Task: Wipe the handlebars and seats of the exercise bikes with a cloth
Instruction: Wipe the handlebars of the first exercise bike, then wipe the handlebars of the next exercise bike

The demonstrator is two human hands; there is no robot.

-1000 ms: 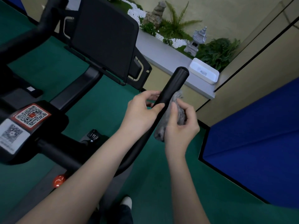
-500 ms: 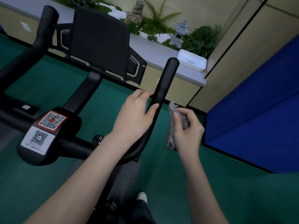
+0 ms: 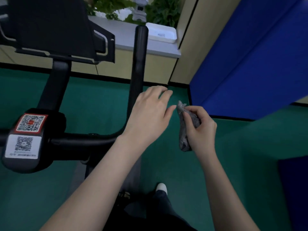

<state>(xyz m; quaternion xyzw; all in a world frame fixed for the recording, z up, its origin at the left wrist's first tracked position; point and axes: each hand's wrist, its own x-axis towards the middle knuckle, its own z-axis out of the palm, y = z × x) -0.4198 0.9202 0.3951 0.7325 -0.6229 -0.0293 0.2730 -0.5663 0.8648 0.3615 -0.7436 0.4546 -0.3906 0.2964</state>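
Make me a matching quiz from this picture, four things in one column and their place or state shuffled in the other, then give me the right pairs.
Column one:
1. cloth
2. left hand
3. white box
4. handlebar

Column two:
A. sits on the grey ledge
B. open, holding nothing
C. black, rising upright
D. bunched in the right hand

Pairs: 1-D, 2-B, 3-A, 4-C.
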